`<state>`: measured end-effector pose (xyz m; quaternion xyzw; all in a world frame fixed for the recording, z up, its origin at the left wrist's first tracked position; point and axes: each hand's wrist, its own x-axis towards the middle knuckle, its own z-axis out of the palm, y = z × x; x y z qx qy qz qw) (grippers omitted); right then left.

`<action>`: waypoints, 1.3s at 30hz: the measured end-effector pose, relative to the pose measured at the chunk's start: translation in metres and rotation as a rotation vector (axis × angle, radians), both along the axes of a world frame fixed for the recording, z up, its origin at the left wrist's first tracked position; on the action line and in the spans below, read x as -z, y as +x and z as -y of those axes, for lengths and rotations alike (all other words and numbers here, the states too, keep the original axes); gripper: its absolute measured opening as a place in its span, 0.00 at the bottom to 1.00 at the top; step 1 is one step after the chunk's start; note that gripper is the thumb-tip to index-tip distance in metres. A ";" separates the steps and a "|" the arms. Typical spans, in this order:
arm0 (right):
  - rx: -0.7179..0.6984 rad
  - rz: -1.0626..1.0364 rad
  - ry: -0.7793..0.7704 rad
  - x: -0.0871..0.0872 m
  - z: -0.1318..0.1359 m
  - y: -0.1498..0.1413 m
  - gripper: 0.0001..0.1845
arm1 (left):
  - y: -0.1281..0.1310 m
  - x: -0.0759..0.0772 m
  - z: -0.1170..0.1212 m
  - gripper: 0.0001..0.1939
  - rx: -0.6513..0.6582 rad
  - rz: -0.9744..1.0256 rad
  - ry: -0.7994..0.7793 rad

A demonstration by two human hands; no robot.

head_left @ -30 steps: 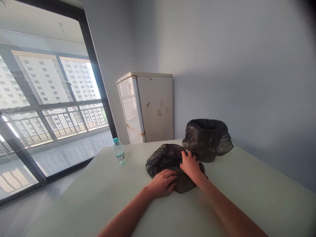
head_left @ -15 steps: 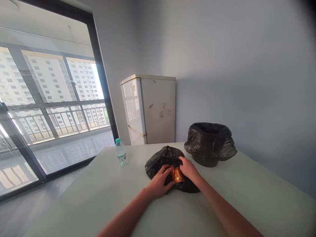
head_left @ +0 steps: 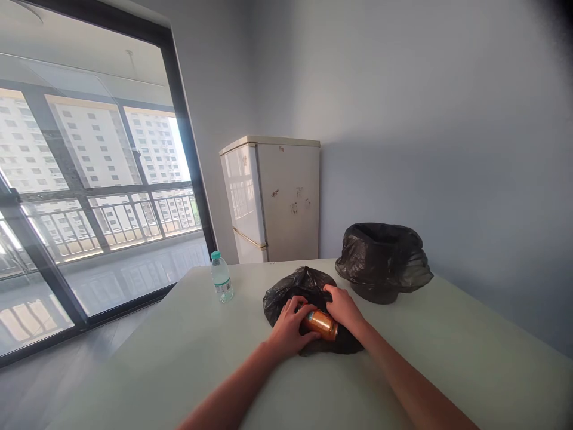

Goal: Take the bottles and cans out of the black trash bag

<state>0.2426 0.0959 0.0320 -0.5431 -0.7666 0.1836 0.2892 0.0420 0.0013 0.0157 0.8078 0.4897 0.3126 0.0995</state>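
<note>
A crumpled black plastic bag (head_left: 290,291) lies on the white table (head_left: 447,358) in front of me. An orange can (head_left: 320,323) lies on its side at the bag's near edge, half out of it. My left hand (head_left: 289,330) curls over the bag and touches the can's left end. My right hand (head_left: 344,309) rests on the can's upper right side, fingers bent over the bag. Behind them to the right stands a small bin lined with a black bag (head_left: 383,260), its mouth open.
A small water bottle (head_left: 221,284) with a teal cap stands at the table's far left. A white fridge (head_left: 273,197) stands against the wall behind the table. A large window with a dark frame fills the left side.
One second ago both hands lay flat on the bag with no can showing. The orange can has since come out of the bag and now lies on its side between my hands.
</note>
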 end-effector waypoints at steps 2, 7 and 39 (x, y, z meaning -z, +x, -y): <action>0.013 -0.011 0.005 0.003 -0.002 0.001 0.23 | -0.001 0.001 0.000 0.29 -0.033 0.043 0.000; 0.037 -0.060 0.027 0.009 -0.008 0.002 0.22 | -0.003 0.007 -0.006 0.15 -0.114 0.218 -0.003; -0.403 -0.589 0.105 -0.010 0.010 -0.004 0.19 | -0.054 0.034 -0.041 0.20 -0.269 0.241 0.047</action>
